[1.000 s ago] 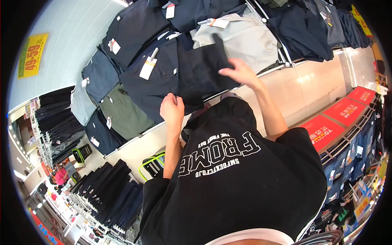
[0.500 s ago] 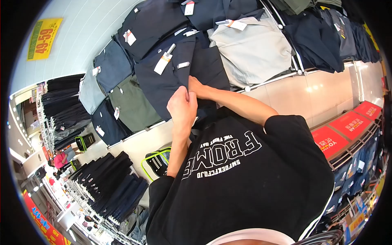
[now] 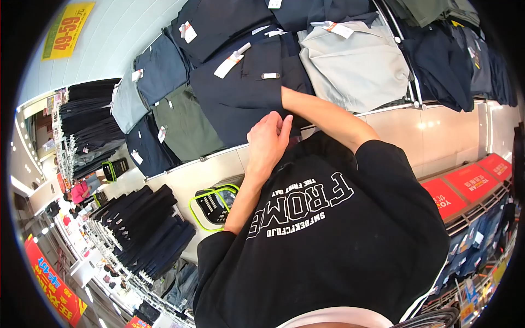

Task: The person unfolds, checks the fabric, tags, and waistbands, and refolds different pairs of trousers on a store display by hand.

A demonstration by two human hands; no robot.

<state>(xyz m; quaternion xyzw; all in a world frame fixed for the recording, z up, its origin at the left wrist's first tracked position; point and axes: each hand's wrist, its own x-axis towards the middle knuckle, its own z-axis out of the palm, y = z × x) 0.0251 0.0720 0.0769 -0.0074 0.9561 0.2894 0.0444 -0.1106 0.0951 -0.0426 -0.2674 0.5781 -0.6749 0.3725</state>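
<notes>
My left hand is closed at the near edge of dark navy trousers, its fingers curled and the thumb raised beside them. From the right, my right hand reaches in under the trousers; only its wrist end shows, and the cloth hides its fingers. The trousers lie on a display of folded trousers, with a white tag and a small pale label on top. Light grey trousers lie to their right, and dark green trousers to their left.
A white rail edges the display. Hanging dark trousers and a green-rimmed basket are at lower left. Red signs top a rack at right. A person in pink is far left.
My right hand first came in from the right to beside my left hand, then went under the trousers. The cloth's right part now lies over it. The view has shifted slightly.
</notes>
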